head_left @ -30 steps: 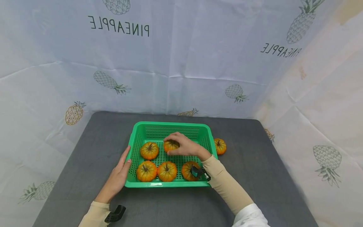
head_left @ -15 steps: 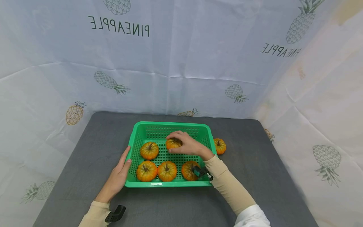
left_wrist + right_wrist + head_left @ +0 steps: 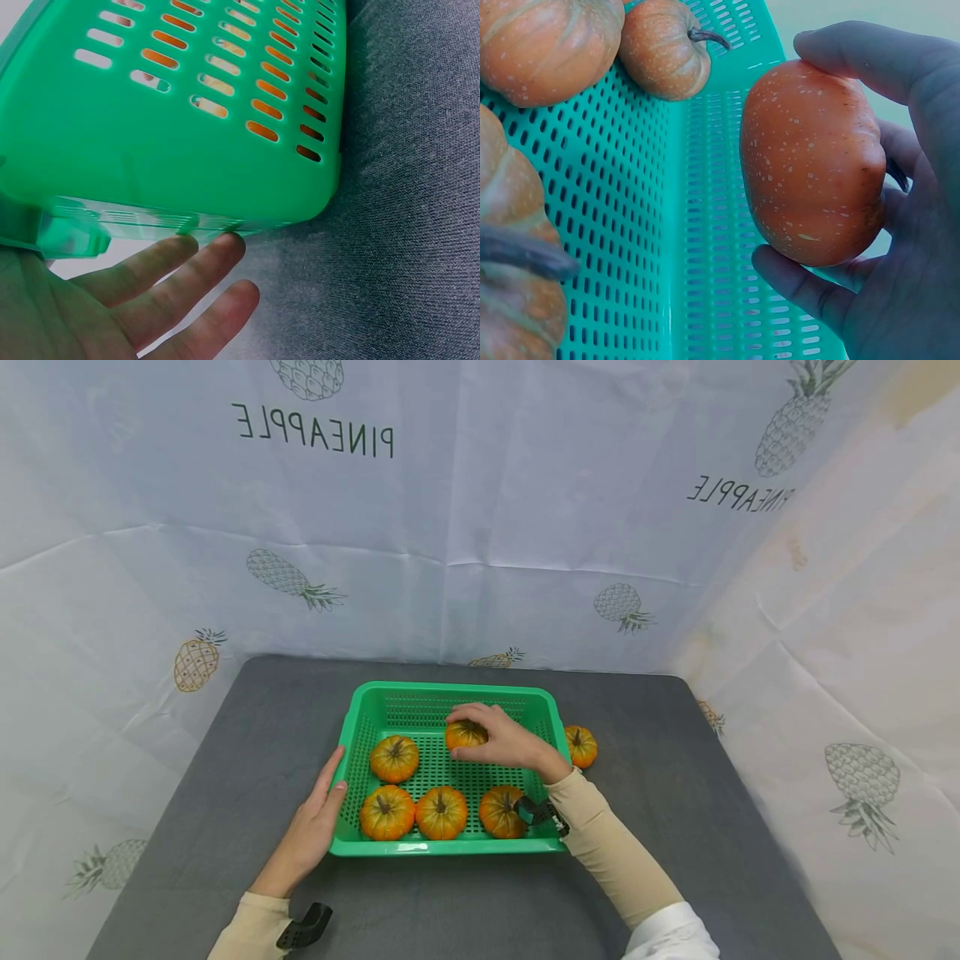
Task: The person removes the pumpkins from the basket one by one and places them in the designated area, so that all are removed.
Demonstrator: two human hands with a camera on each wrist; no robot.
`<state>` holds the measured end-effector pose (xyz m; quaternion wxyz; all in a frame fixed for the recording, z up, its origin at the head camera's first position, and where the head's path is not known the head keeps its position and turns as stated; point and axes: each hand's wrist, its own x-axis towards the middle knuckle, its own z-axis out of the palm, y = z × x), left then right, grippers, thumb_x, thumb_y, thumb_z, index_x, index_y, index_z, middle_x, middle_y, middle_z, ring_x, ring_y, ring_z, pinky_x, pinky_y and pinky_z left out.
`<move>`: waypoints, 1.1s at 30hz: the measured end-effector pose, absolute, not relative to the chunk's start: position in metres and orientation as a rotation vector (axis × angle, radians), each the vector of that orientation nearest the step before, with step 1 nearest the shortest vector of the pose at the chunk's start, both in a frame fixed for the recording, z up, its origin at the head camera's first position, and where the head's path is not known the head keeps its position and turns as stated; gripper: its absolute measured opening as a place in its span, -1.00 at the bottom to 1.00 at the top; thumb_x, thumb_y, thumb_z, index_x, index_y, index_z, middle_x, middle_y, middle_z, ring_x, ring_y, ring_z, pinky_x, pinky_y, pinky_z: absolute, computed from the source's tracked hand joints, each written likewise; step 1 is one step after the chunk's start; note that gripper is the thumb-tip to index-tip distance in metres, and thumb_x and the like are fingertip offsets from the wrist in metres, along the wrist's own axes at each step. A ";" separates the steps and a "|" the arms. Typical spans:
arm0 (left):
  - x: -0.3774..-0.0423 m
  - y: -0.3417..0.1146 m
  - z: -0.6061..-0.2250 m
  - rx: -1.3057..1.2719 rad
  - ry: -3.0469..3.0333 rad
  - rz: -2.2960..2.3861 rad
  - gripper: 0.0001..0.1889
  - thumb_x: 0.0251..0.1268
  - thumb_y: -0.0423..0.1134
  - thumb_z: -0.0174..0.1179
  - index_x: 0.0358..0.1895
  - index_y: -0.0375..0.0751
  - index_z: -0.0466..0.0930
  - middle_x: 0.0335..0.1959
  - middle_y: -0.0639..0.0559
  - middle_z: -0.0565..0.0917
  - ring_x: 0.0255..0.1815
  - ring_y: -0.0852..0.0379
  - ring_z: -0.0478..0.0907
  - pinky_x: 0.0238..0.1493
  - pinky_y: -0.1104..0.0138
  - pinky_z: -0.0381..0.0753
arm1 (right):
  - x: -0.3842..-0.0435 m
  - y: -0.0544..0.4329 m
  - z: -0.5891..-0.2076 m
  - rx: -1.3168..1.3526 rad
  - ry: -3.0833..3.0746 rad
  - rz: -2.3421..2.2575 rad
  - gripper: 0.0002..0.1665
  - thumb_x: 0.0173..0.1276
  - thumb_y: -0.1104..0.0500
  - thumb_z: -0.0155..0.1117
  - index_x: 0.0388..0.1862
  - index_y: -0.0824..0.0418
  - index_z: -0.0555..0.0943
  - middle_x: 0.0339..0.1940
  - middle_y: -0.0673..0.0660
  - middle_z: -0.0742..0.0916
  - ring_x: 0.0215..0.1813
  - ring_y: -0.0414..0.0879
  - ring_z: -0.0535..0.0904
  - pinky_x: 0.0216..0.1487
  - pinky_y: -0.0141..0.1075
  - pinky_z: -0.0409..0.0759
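Observation:
A small orange pumpkin (image 3: 466, 735) is in the grip of my right hand (image 3: 510, 744), over the back part of a green perforated basket (image 3: 450, 848). In the right wrist view, thumb and fingers hold that pumpkin (image 3: 810, 165) around its sides, its underside facing the camera. My left hand (image 3: 311, 827) rests at the basket's left side. The left wrist view has its straight fingers (image 3: 187, 281) against the outer wall of the basket (image 3: 150, 150); the thumb is hidden there. Inside the basket sit several other pumpkins: one at back left (image 3: 394, 758) and a front row (image 3: 441, 812).
Another pumpkin (image 3: 581, 746) lies on the dark grey table (image 3: 645, 827), just outside the basket's right wall. A white cloth printed with pineapples (image 3: 525, 510) hangs behind the table and along both sides.
My right hand has moved a little right and toward the back with the pumpkin in its grip. My left hand and the basket have stayed in place.

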<state>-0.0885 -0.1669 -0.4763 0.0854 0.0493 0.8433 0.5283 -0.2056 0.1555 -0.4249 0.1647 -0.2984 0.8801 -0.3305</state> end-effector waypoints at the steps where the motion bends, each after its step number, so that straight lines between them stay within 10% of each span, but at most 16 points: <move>1: -0.089 -0.167 -0.476 0.148 2.516 1.575 -0.39 0.72 0.06 -0.34 0.66 0.32 -0.33 0.69 -0.22 -0.14 0.64 -0.44 -0.10 0.42 -0.46 0.03 | -0.206 0.156 -0.424 -0.851 2.510 -0.943 -0.40 0.45 -0.07 0.33 0.42 -0.02 0.47 0.58 0.14 0.38 0.53 0.05 0.33 0.61 0.17 0.05; 13: -0.088 -0.168 -0.476 0.156 2.520 1.571 -0.39 0.72 0.06 -0.34 0.67 0.30 -0.33 0.69 -0.24 -0.14 0.63 -0.45 -0.10 0.42 -0.47 0.03 | -0.206 0.162 -0.417 -0.832 2.566 -0.954 -0.41 0.43 -0.07 0.35 0.38 -0.02 0.49 0.42 0.10 0.49 0.17 -0.02 0.43 0.19 -0.04 0.46; 33: -0.089 -0.168 -0.476 0.142 2.439 1.633 -0.38 0.72 0.06 -0.32 0.66 0.33 -0.35 0.70 -0.18 -0.22 0.66 -0.41 -0.21 0.43 -0.49 -0.06 | -0.203 0.183 -0.409 -0.741 2.606 -1.015 -0.37 0.42 -0.04 0.37 0.42 0.00 0.47 0.44 0.16 0.45 0.24 0.11 0.40 0.05 -0.10 0.61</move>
